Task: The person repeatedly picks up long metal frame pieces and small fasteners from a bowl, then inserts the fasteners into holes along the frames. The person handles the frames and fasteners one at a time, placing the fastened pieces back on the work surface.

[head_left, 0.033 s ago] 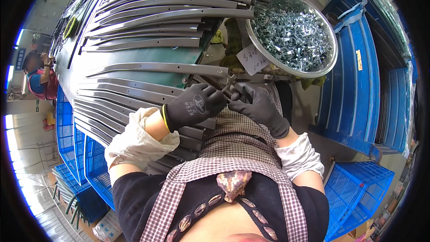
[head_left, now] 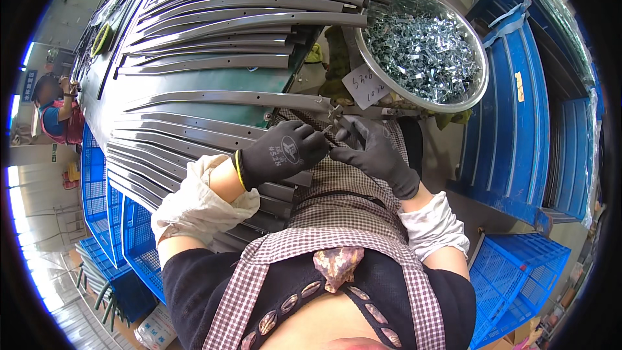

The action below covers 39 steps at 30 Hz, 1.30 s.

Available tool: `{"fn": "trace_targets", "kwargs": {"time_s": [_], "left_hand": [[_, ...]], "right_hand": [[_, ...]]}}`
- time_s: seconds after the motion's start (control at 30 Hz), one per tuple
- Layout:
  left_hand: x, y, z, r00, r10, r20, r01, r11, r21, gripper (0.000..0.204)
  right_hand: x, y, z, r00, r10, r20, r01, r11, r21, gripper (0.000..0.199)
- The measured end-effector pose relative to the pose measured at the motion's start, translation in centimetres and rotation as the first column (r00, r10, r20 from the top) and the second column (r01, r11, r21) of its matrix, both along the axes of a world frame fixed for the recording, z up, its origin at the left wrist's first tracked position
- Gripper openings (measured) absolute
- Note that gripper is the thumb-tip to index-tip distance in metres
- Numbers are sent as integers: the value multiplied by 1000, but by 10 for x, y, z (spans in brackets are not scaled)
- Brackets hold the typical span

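Both my hands wear black gloves and meet over my lap, beside the end of a long grey metal strip (head_left: 227, 98). My left hand (head_left: 285, 149) is closed, its fingers curled and their tips pinched on a small metal piece (head_left: 328, 129). Facing it, my right hand (head_left: 372, 155) has its thumb and fingers bent inward at the same spot; what they grip is too small to make out. A small metal fitting (head_left: 335, 114) shows at the strip's end, just beyond my fingertips. More grey strips (head_left: 188, 131) lie in a row by my left forearm.
A large metal bowl (head_left: 476, 94) of small shiny clips stands at the far right, a handwritten card (head_left: 365, 86) by its rim. Many strips (head_left: 214, 26) cover the green table (head_left: 214, 81). Blue crates (head_left: 518, 279) and blue metal bins (head_left: 512, 123) flank me. Another person (head_left: 58, 113) works at far left.
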<state>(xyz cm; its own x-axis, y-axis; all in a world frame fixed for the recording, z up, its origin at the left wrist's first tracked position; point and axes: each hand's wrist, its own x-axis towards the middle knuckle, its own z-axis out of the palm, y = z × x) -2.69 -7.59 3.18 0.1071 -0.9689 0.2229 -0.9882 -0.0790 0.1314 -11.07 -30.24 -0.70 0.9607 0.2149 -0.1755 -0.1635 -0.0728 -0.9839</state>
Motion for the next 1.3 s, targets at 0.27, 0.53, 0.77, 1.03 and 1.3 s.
{"fn": "trace_targets", "kwargs": {"time_s": [0.27, 0.53, 0.77, 1.03, 1.3], "left_hand": [[7, -6, 2, 999, -32, -13, 34, 994, 102, 26], [16, -3, -5, 994, -83, 73, 77, 993, 85, 29], [66, 11, -17, 929, 317, -190, -331, 943, -43, 53], [68, 13, -37, 905, 254, -341, -257, 966, 39, 47], [66, 13, -33, 909, 254, -330, -255, 966, 41, 48]], "right_hand": [[7, -5, -1, 982, 31, 184, -8, 992, -126, 64], [17, -16, 0, 966, 144, 216, -84, 960, -266, 54], [30, -23, -30, 970, -130, 205, 121, 991, 56, 41], [50, -10, -42, 984, -32, 174, 4, 987, 160, 28], [61, -11, -48, 801, 8, 599, 264, 893, -365, 28]]}}
